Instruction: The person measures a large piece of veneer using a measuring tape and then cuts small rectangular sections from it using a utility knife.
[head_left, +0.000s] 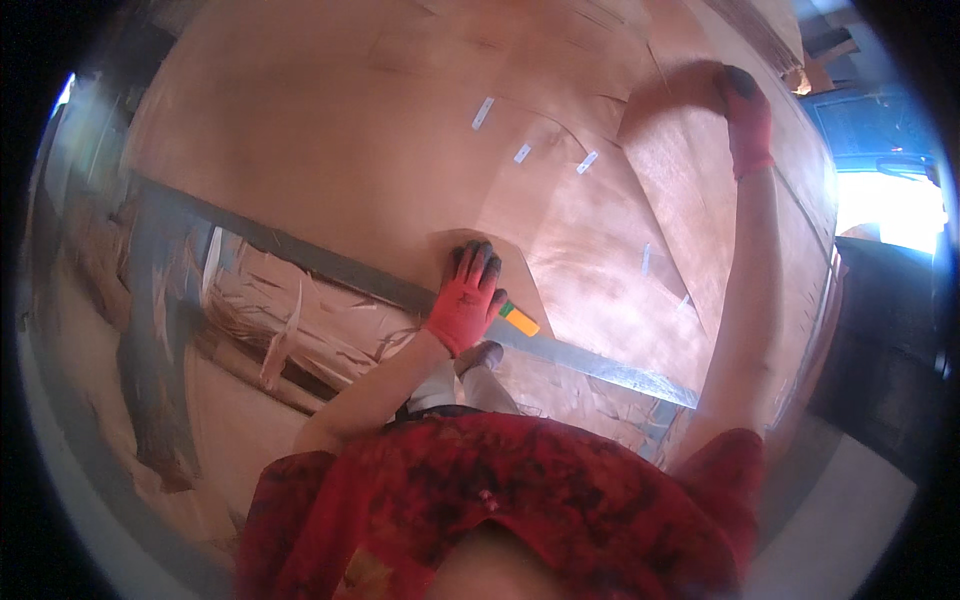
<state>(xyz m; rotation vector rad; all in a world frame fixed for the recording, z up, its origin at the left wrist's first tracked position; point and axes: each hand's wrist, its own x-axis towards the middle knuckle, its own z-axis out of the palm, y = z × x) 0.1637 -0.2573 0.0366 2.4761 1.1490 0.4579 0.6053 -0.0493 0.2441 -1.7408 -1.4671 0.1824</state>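
Large thin reddish-brown wood veneer sheets (330, 130) lie layered in front of me. My left hand (468, 298), in a red glove with dark fingertips, rests on them near the front edge. From beside its thumb sticks out a tool with a yellow and green handle (521, 320); its other end is hidden under the hand, which appears to hold it. At the far right, my right hand (748, 115), gloved alike, has its fingers closed on the edge of a veneer sheet (672, 105). That sheet is raised and curves there.
Several short white strips (483, 113) sit on the veneer. A grey metal edge (290, 250) runs along the front of the pile. Torn veneer scraps (300, 310) lie below it. Dark and blue equipment (875, 130) stands at the right, beside a bright opening.
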